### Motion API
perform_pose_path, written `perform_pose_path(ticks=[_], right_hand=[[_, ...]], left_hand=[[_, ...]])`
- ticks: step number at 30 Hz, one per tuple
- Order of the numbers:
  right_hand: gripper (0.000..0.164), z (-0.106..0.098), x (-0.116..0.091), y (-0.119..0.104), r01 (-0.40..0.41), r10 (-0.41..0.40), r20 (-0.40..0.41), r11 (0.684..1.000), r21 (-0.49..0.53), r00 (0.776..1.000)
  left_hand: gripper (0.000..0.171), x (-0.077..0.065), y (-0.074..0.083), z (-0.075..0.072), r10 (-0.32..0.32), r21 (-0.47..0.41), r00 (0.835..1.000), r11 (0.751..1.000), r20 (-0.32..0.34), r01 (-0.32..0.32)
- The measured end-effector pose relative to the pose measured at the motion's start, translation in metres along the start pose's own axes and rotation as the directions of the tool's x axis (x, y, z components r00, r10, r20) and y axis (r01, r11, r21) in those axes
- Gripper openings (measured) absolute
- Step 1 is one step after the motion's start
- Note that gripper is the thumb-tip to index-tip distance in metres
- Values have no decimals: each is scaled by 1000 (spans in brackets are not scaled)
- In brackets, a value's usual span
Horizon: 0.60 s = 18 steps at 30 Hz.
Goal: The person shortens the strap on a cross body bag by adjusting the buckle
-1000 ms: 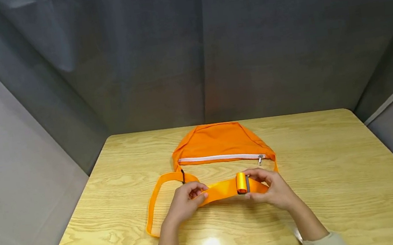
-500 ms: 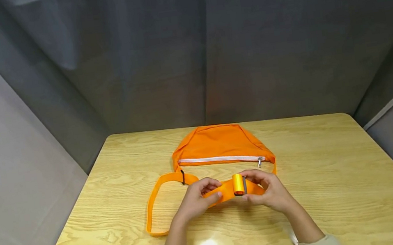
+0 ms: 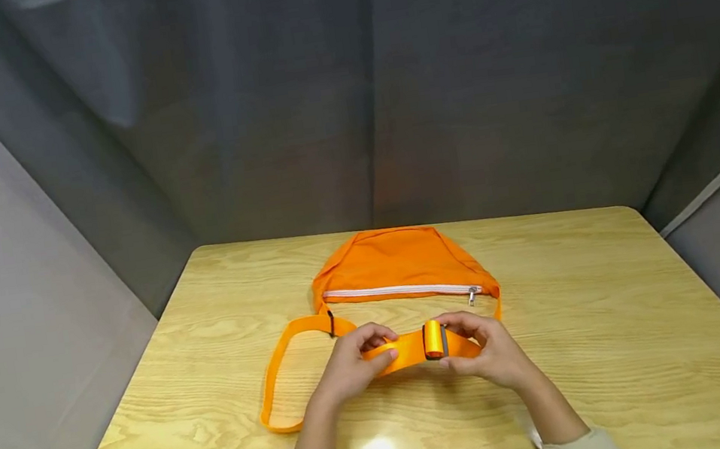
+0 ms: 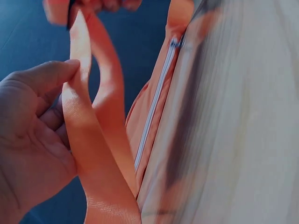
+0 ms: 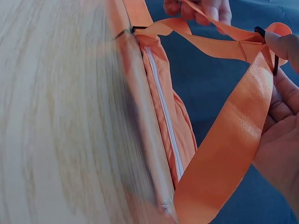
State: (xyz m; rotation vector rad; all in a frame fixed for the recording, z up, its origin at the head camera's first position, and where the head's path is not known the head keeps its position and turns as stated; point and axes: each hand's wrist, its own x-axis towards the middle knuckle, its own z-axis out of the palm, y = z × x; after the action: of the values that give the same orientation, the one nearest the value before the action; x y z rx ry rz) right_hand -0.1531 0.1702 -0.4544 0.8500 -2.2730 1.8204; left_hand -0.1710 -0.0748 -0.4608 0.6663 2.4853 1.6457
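An orange waist bag lies flat on the table, its white zipper facing the person. Its orange strap is lifted between both hands. The left hand pinches the strap between thumb and fingers, as the left wrist view shows too. With thumb and fingers the right hand grips the black slide buckle at its edge. A short loop of strap bulges up through that buckle. In the right wrist view a wide length of strap hangs down beside the right palm.
A second black buckle sits on the strap near the bag's left end. A loose strap loop lies on the wooden table at the left. Dark grey curtains stand behind the table's far edge.
The left hand has slid along the strap to the right, closer to the buckle. The right hand and buckle have shifted slightly left.
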Motion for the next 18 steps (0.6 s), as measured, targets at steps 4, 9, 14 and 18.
perform_pose_path(ticks=[4, 9, 14, 18], right_hand=[[46, -1, 0, -12, -8, 8, 7, 1000, 12, 1000], [46, -1, 1, -4, -14, 12, 27, 998, 63, 1000], [48, -1, 0, 8, -19, 14, 40, 992, 128, 999], [47, -1, 0, 8, -3, -4, 46, 990, 138, 999]], left_hand=[[14, -3, -3, -9, -3, 14, 1000, 1000, 8, 3], [19, -3, -4, -11, -5, -4, 999, 1000, 41, 5], [22, 4, 2, -3, -9, -25, 997, 1000, 80, 11], [19, 10, 10, 4, 23, 1, 995, 1000, 101, -24]])
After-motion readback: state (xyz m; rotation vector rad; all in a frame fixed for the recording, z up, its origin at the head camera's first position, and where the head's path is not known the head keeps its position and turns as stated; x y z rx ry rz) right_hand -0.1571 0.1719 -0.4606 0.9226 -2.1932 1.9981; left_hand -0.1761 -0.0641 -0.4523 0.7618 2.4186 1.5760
